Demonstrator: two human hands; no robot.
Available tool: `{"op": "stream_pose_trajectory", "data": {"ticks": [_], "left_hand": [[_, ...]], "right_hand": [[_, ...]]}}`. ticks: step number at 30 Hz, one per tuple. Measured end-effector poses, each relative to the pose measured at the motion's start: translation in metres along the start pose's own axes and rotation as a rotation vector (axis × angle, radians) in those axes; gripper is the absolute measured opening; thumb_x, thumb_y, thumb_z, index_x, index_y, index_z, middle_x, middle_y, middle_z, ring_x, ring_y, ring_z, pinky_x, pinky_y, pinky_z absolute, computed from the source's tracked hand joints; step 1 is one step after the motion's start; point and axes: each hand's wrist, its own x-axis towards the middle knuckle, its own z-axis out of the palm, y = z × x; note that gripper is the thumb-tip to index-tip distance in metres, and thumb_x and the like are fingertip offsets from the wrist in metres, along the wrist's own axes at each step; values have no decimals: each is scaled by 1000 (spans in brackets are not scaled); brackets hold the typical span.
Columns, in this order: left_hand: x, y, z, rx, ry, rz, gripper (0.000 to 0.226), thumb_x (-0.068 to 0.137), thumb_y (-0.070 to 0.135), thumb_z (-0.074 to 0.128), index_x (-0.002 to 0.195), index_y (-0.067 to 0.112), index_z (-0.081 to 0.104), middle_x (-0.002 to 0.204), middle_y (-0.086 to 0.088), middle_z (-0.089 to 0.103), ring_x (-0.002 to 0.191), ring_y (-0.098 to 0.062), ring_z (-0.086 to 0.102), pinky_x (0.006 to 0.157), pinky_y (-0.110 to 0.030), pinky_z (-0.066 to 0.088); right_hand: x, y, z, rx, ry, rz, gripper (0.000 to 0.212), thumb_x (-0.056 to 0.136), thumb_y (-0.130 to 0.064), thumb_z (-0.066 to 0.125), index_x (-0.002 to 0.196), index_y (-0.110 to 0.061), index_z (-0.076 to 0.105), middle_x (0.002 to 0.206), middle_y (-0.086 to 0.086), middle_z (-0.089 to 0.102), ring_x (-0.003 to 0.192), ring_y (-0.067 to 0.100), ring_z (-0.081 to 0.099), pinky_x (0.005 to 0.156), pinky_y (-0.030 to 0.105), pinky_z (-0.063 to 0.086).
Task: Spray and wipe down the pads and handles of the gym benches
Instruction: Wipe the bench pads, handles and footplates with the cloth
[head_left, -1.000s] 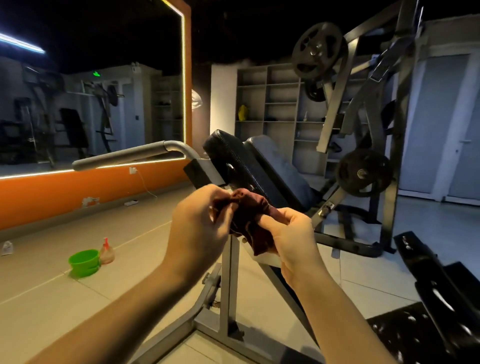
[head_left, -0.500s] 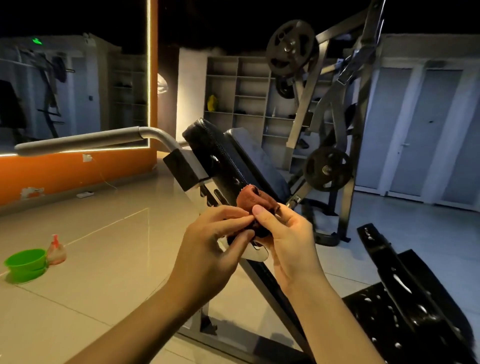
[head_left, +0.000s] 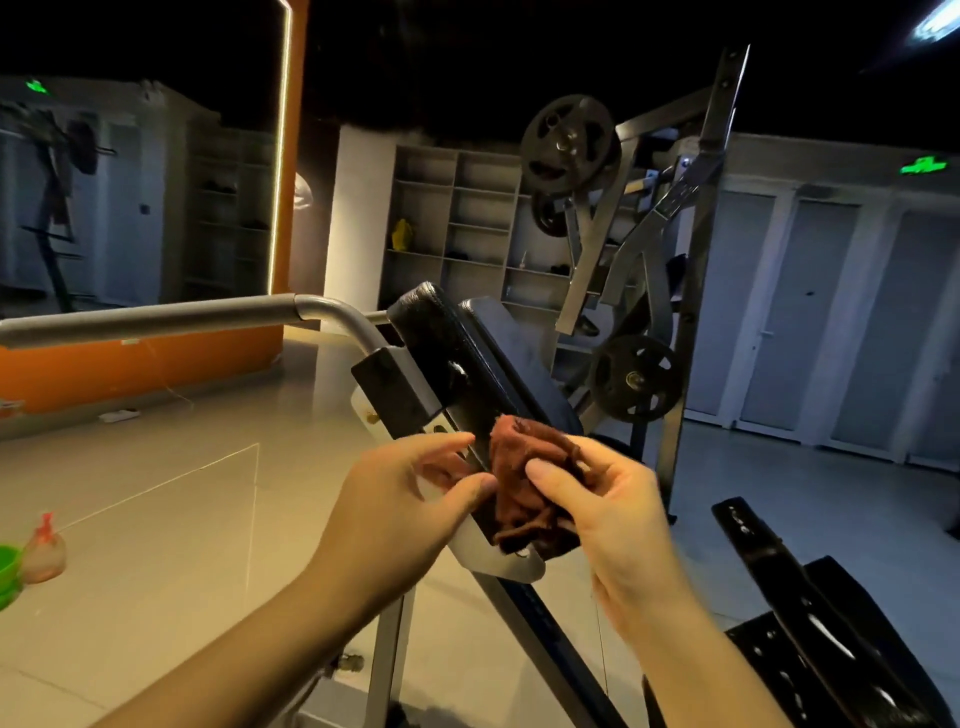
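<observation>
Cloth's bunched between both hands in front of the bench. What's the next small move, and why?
Probably press the cloth onto the black pad just behind it and start wiping: the right hand pinches it bunched, the left hand is at its edge.
</observation>
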Motion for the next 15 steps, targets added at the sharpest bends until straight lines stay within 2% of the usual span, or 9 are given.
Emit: {"op": "stream_pose_trajectory", "data": {"ticks": [1, 3, 5, 7, 9, 12, 15], "left_hand": [[4, -7, -10, 143, 80, 95, 46, 89, 61, 60, 121, 31, 69, 99, 16, 70, 90, -3, 63, 73, -19, 51], [16, -21, -30, 396, 249, 283, 46, 93, 51, 62, 124, 18, 68, 105, 2, 67, 93, -14, 58, 74, -28, 49], [30, -34, -44, 532, 316, 305, 54, 88, 45, 75, 131, 14, 64, 118, -8, 63, 105, -24, 55, 80, -37, 48], [42, -44, -46, 567, 272, 262, 70, 83, 54, 75, 138, 14, 60, 130, -9, 59, 117, -29, 53, 90, -43, 48], [49, -50, -43, 524, 219, 261, 75, 82, 61, 63, 140, 14, 60, 133, -9, 60, 121, -29, 54, 94, -45, 49], [55, -60, -43, 416, 233, 284, 65, 85, 53, 59, 136, 14, 65, 126, -7, 66, 114, -27, 59, 89, -42, 54], [58, -68, -42, 370, 253, 307, 58, 85, 47, 64, 134, 15, 67, 124, -6, 67, 111, -26, 61, 88, -41, 56]], "right_hand": [[6, -4, 1, -84, 50, -79, 26, 93, -14, 69, 117, -25, 72, 106, -7, 77, 103, 14, 73, 83, 36, 63], [25, -16, 10, -283, 147, -287, 29, 92, -19, 72, 119, -26, 69, 110, -11, 72, 105, 10, 69, 82, 36, 63], [53, -31, 27, -520, 210, -608, 33, 91, -21, 76, 122, -20, 64, 115, -9, 65, 107, 7, 64, 87, 32, 60], [87, -41, 45, -777, 180, -896, 42, 88, -17, 79, 126, -13, 61, 119, 0, 62, 111, 13, 61, 93, 31, 56], [117, -45, 56, -1017, 83, -978, 45, 86, -15, 80, 127, -9, 62, 118, 7, 60, 108, 21, 59, 89, 38, 58], [135, -34, 56, -1229, -23, -1015, 41, 83, -15, 82, 122, -10, 70, 114, 8, 60, 102, 23, 57, 78, 41, 60], [140, -27, 50, -1287, -19, -1059, 42, 81, -16, 84, 121, -12, 73, 125, 11, 61, 111, 28, 55, 85, 45, 58]]}}
